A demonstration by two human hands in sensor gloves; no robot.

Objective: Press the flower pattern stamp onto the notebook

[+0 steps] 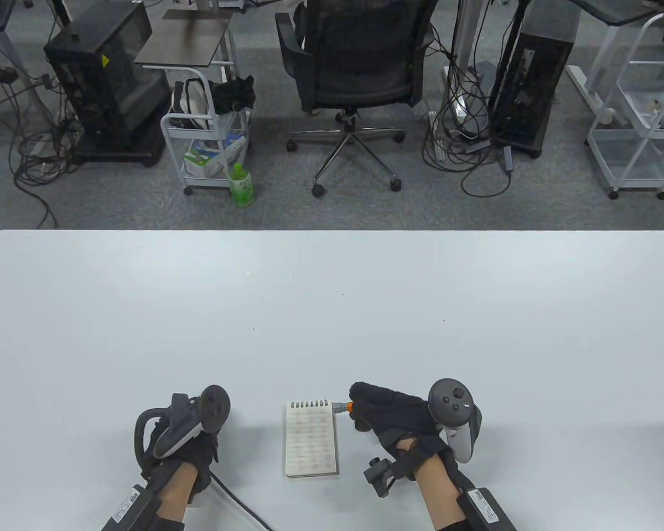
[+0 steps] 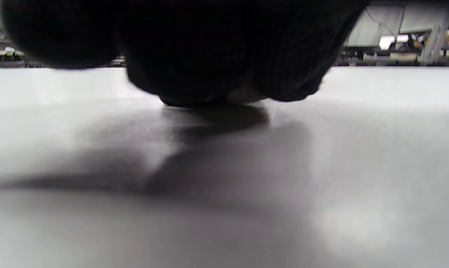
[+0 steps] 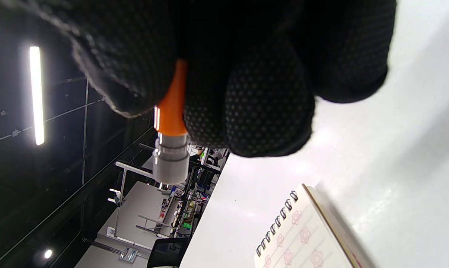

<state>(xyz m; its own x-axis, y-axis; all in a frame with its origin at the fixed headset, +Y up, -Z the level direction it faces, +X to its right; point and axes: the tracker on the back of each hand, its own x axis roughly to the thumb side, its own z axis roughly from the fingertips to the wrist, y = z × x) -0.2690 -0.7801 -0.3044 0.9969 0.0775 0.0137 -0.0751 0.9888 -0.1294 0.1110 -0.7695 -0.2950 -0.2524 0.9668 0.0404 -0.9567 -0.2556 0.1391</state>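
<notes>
While 1 spiral-bound notebook [image 1: 311,439] lies flat near the middle of the tabletop's [image 1: 332,310] near edge, 2 gloved hands sit on either side of it. Its wire binding runs along the far end, and the open page is ruled and already covered with rows of pale pink flower prints; the right wrist view shows 6 or so of them near the binding.

The right hand [image 1: 393,417] is just beside the notebook's far right corner, fingers [image 3: 261,108] clamped around 1 flower stamp [image 1: 342,407]. Only the stamp's front end sticks out of the fist: an orange barrel with a grey cylindrical tip, pointing left toward the binding. From the table view the tip is just beside the notebook's corner, and I cannot tell whether it touches the paper. In the right wrist view the tip [image 3: 170,163] hangs clear of the page.

The left hand [image 1: 191,445] is on the tabletop to the left of the notebook, apart from it. Its fingers [image 2: 209,56] are curled down, knuckles against the surface; I cannot tell whether anything is inside them.

Each hand carries 1 tracker [image 1: 456,415] on its back, 2 in all.
</notes>
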